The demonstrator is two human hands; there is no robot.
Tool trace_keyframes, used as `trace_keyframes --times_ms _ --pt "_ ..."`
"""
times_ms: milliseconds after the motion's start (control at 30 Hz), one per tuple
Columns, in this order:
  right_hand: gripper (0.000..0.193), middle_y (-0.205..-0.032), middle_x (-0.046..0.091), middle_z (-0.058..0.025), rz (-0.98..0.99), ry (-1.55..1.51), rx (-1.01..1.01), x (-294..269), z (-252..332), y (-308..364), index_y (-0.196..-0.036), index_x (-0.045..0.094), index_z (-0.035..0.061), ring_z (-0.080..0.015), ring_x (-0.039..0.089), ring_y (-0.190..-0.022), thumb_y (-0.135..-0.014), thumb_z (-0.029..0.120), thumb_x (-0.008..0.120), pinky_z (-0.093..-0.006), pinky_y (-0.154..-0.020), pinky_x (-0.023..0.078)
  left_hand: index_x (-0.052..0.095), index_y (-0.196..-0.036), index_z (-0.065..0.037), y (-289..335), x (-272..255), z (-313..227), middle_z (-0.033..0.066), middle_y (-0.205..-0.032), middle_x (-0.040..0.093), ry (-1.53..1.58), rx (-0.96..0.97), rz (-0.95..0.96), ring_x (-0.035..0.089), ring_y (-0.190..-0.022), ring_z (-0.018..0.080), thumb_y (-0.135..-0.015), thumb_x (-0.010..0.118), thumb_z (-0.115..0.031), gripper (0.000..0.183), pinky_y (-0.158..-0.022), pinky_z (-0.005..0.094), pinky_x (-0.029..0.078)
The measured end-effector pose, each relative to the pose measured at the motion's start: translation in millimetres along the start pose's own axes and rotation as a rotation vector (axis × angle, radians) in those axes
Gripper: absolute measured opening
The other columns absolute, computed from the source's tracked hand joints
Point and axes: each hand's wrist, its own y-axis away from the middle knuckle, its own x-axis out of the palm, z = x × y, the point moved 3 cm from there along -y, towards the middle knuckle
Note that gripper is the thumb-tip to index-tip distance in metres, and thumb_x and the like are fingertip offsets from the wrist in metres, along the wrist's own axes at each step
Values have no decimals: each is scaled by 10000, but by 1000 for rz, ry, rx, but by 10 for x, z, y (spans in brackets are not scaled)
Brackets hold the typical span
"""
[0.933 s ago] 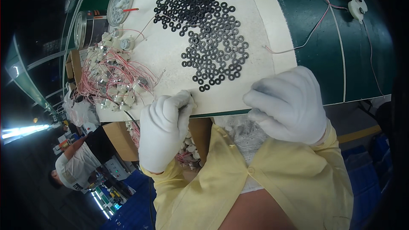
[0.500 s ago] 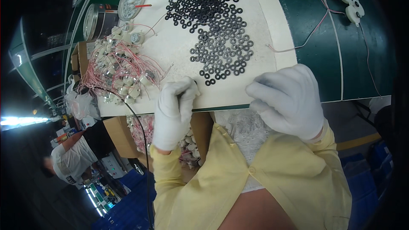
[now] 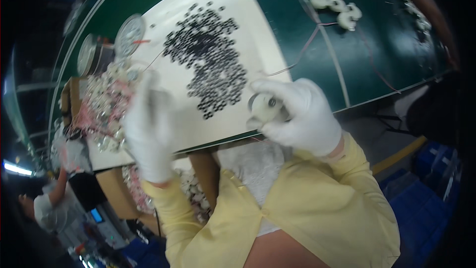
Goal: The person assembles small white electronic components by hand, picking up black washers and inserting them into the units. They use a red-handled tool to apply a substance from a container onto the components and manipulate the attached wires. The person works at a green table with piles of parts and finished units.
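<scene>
My right hand (image 3: 310,116), in a white glove, is closed on a small white plastic motor part (image 3: 267,109) with a metal rim and a dark centre. It holds the part above the table's front edge. Blurred by motion, my gloved left hand (image 3: 151,131) is beside a heap of white parts with pink wires (image 3: 104,106); its fingers cannot be made out. Between and beyond my hands, many small black rings (image 3: 210,62) lie spread on the white sheet (image 3: 203,134).
At the far left stand a tin can (image 3: 89,54) and a round dish (image 3: 130,34) with an orange stick. Joined white parts (image 3: 342,11) lie on the green mat. A cardboard box (image 3: 118,193) is below the table edge. Another person (image 3: 44,211) is at far left.
The motor part now shows in my right hand. My left hand has moved left and forward, toward the wired heap. The whole view has tilted and shifted.
</scene>
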Motion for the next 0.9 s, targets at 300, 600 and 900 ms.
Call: trace_keyframes --times_ms 300,600,900 --pt "452 -821 715 -106 -13 908 294 -1280 -487 112 -1154 718 115 -288 701 -703 -823 411 804 -398 -640 539 772 -1014 -97 -668 193 1469 182 -1004 764 -943 -230 272 742 -902 396 -1003 484 -537 526 -817 513 575" --pt "236 -847 720 -74 -71 888 191 -1415 -519 181 -1028 728 117 -295 700 -749 -866 278 785 -403 -666 539 763 -1005 -100 -620 234 1219 197 -991 755 -869 -303 502 727 -936 407 -974 546 -484 442 -830 519 562" --pt "194 -942 744 -113 -207 822 298 -1511 -513 92 -1096 749 87 -262 726 -758 -945 207 724 -367 -674 545 746 -1108 -114 -383 -104 761 170 -1032 748 -548 -305 342 714 -970 369 -981 609 -368 315 -828 466 554"
